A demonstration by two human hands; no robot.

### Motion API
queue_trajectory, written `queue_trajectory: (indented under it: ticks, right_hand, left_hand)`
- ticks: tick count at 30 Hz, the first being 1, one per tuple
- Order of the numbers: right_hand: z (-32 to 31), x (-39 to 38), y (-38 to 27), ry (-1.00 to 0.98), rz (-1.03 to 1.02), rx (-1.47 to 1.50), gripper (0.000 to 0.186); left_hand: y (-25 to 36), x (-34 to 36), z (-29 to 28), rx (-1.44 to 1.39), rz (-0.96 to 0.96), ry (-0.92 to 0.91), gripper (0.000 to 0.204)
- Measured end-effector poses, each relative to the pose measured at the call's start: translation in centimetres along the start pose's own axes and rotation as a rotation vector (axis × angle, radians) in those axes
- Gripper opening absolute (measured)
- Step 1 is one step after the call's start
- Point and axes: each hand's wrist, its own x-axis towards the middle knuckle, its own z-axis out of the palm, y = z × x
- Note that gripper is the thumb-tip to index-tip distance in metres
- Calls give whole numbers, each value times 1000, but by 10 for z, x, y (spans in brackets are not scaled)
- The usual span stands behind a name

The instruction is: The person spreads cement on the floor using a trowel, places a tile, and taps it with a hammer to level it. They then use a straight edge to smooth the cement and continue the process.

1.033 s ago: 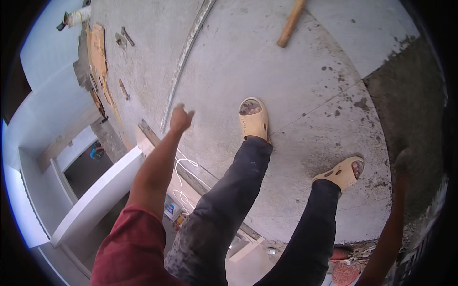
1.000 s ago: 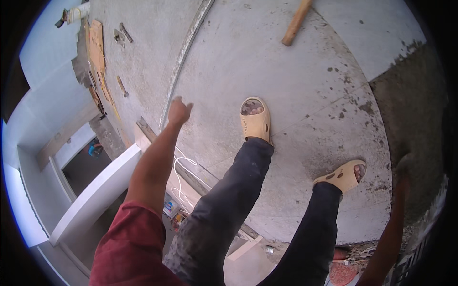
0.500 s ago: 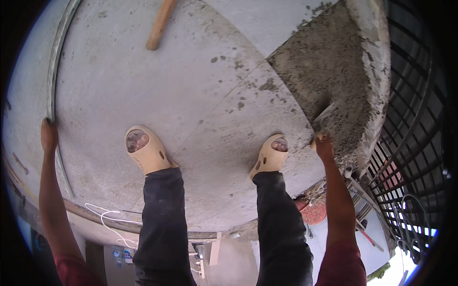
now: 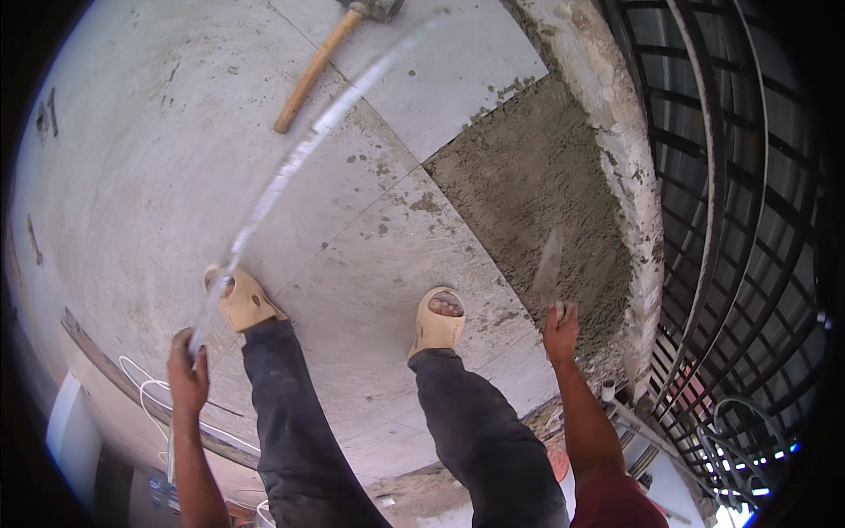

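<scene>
My left hand [image 4: 187,377] grips the near end of a long metal straightedge [image 4: 290,172], which is blurred and reaches up across the grey floor tiles [image 4: 158,158]. My right hand [image 4: 560,333] holds a trowel [image 4: 548,264] with its blade over the patch of wet mortar [image 4: 546,194]. I stand on the tiles in tan sandals, the left one [image 4: 242,299] under the straightedge's near end, the right one [image 4: 438,320] beside the mortar.
A hammer with a wooden handle [image 4: 315,69] lies on the tiles at the top. A rough concrete kerb [image 4: 625,158] borders the mortar, with a black metal railing [image 4: 748,176] beyond. White cables [image 4: 145,387] hang at the slab's lower left edge.
My view has swung to the right. My left hand has taken up the straightedge and lifted it across the tiles. My right hand stays at the mortar with the trowel.
</scene>
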Motion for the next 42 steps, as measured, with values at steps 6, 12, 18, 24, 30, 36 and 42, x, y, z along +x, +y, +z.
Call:
queue_trajectory:
  ticks: [6,12,18,24,30,36,42]
  right_hand:
    - [-47,-7,64,-65,257,96,34]
    - [-47,4,-2,-104,-230,-79,33]
    - [66,38,-173,-100,-987,162,25]
    - [148,23,-236,-296,-1140,59,24]
    - [215,40,-273,38,-1316,-127,29]
    - [207,65,-302,-184,-1063,-402,25]
    - [198,54,-282,-191,-976,-391,25]
  left_hand:
    - [46,23,137,155,257,159,29]
    - [57,88,210,151,330,260,26]
    - [42,119,236,235,292,217,31]
    - [18,80,217,306,294,330,36]
    - [-51,16,208,367,36,447,31]
    - [-75,10,228,413,24,499,24]
    - [-94,6,219,516,20,318,14]
